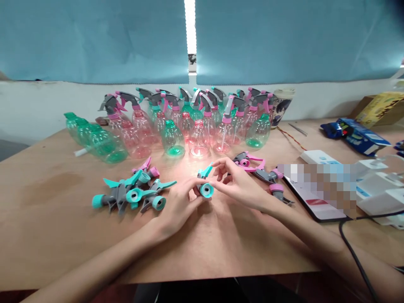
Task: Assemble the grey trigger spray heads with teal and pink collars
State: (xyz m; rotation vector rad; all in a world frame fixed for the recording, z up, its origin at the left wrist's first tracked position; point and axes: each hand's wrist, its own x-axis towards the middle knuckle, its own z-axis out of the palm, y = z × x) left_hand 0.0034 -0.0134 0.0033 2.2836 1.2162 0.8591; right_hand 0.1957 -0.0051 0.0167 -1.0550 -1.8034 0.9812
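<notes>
Above the middle of the table, my left hand is closed around a teal and grey trigger spray head, its round teal collar facing me. My right hand meets the same spray head from the other side, with bent fingers at the trigger and the thumb by the collar. Part of the grey body is hidden behind my fingers. Left of my hands lies a pile of teal spray heads. Pink and grey spray heads lie beyond and beside my right hand.
Behind stand several clear pink bottles and green bottles, many with spray heads. At right are a phone-like device, white chargers, a black cable, a blue packet and a patterned cup.
</notes>
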